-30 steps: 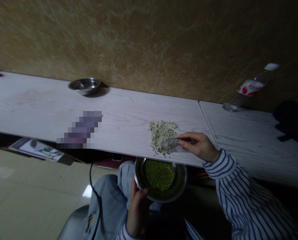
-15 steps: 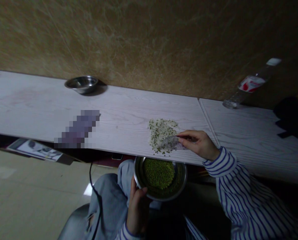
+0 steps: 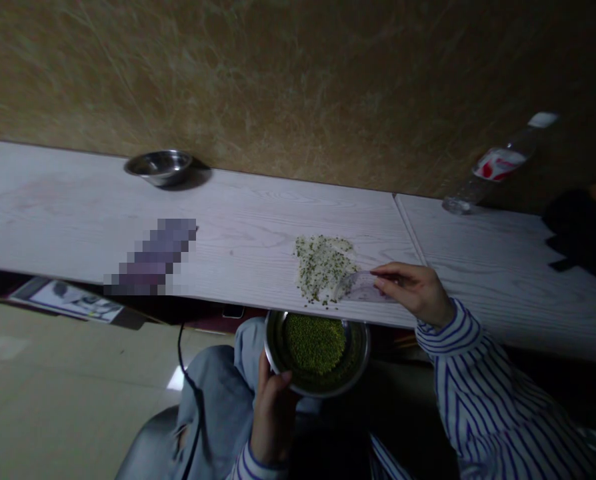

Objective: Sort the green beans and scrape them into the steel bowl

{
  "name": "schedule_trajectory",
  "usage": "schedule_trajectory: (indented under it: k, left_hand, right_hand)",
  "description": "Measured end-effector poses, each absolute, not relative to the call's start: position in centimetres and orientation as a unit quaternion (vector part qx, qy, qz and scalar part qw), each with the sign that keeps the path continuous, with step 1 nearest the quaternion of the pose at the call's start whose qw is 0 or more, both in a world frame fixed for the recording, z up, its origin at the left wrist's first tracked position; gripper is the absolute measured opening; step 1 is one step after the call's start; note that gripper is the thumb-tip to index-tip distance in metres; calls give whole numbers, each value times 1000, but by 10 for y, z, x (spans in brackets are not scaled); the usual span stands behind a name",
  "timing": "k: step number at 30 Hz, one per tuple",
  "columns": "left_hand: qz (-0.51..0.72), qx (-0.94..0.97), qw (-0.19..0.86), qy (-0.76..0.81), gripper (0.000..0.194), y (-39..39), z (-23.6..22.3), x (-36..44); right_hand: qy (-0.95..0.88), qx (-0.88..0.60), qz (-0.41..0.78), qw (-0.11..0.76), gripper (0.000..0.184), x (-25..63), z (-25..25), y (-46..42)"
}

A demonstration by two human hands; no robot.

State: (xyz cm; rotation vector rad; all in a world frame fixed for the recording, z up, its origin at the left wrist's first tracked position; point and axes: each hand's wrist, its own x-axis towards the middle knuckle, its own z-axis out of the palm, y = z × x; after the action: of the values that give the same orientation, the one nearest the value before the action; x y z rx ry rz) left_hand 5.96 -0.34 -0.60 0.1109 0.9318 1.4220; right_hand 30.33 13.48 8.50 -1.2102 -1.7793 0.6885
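My left hand [image 3: 274, 407] grips the near left rim of a steel bowl [image 3: 361, 373], with the thumb over the edge. Green mung beans [image 3: 314, 343] cover the bottom of this bowl, which sits tilted just below the table's front edge. Between the thumb and fingers of my right hand [image 3: 413, 290] is a thin clear plastic piece with a curved edge [image 3: 361, 287]. It lies low over the table, its curved end at the right side of a spread pile of white grains mixed with green beans [image 3: 323, 263]. A few beans lie near the table edge.
An empty-looking steel bowl [image 3: 159, 168] stands at the back left by the wall. A blurred-out purple object [image 3: 153, 257] lies left on the white table [image 3: 248, 220]. A clear bottle [image 3: 498, 163] and a dark item [image 3: 583, 233] are at the right. A cable [image 3: 198, 400] hangs below.
My right hand has drawn the clear plastic piece to the right, away from the middle of the pile. My left hand still holds the bowl. The view has shifted slightly.
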Motion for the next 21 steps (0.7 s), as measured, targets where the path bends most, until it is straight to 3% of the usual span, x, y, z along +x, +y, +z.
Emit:
schedule_trajectory:
  k: [11, 21]
  left_hand:
    - [618, 42, 683, 388, 73, -4, -13, 57]
    - [623, 39, 673, 397, 72, -3, -9, 60]
  right_hand:
    - [-738, -486, 268, 383, 21, 299, 83, 137]
    - [-664, -515, 292, 457, 26, 301, 80, 139]
